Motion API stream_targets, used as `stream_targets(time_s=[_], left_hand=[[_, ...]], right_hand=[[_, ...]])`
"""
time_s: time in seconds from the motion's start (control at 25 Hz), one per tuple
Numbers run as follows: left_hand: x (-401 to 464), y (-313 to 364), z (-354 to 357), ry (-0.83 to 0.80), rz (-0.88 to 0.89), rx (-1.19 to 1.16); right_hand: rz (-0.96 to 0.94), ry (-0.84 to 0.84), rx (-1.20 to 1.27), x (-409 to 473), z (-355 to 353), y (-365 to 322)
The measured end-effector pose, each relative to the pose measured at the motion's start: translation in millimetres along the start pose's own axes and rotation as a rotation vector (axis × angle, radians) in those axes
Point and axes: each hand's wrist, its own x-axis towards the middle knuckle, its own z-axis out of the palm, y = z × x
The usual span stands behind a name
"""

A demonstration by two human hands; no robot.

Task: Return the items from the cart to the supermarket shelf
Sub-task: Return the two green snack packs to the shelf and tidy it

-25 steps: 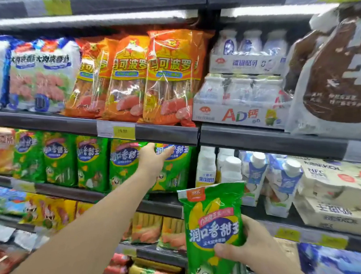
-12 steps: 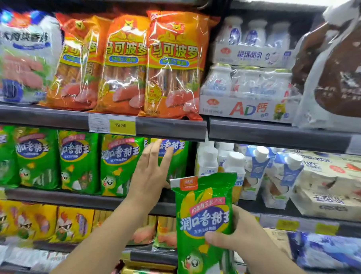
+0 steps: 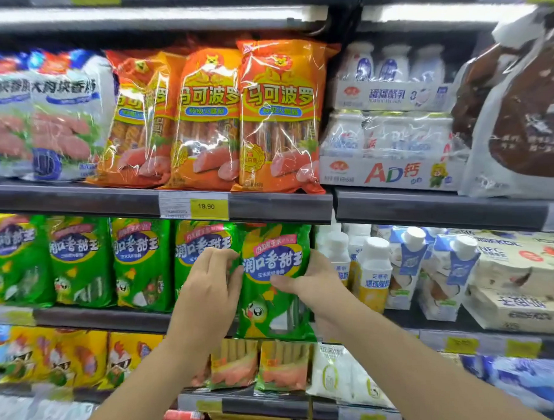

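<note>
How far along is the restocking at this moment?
Done: nothing confirmed; the cart is out of view. In hand: both hands, left hand and right hand, hold a green packet at the end of the matching green row. Left: letting go.

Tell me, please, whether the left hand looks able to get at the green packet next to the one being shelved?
Probably yes. The left hand already lies over the front of that neighbouring green packet, with nothing between them. The right hand holds the packet being shelved just beside it.
</note>
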Motion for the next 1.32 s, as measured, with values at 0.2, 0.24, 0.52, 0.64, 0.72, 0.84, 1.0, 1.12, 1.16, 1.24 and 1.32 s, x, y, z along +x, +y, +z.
stream_targets(time_s=[0.2, 0.24, 0.52, 0.64, 0.72, 0.84, 1.0, 1.12, 1.16, 1.24, 1.32], left_hand=[[-5.4, -1.1, 3.8, -0.256, 0.309, 0.262], [-3.9, 1.1, 7.5, -0.329, 0.366, 0.328], [7.3, 5.8, 32.2, -0.411, 0.315, 0.455], [4.7, 8.5, 34.4, -0.421, 0.288, 0.463], [5.3, 10.8, 36.2, -0.417, 0.26, 0.456], [7.6, 15.2, 38.4, -0.41, 0.214, 0.471], [-1.9, 27.8, 35.4, -0.412, 0.131, 0.442], [-15.6, 45.3, 31.5, -0.43, 0.033, 0.246], [-19.0, 54.1, 32.8, -0.437, 0.002, 0.162], [-21.2, 72.7, 41.6, -0.456, -0.096, 0.035], [-17.2, 89.2, 56.9, -0.461, -0.183, -0.016]], right_hand=[[-0.016, 0.087, -0.093, 31.2, 15.6, -16.8], [-0.031, 0.113, -0.126, 33.4, 16.3, -18.4], [-0.156, 0.046, -0.958, 23.6, 11.8, -36.3], [-0.114, -0.014, -1.208, 19.1, 10.8, -38.5], [-0.076, -0.004, -1.281, 17.5, 11.3, -31.2], [-0.126, 0.012, -1.258, 13.1, 9.1, -20.9], [-0.228, -0.004, -0.966, -23.3, -35.0, 7.4], [-0.17, 0.164, -0.745, -57.5, -99.0, 40.8], [-0.133, 0.234, -0.696, -62.6, -119.1, 48.0], [-0.099, 0.332, -0.672, -61.0, -148.2, 58.5], [-0.11, 0.357, -0.679, -51.4, -158.9, 63.1]])
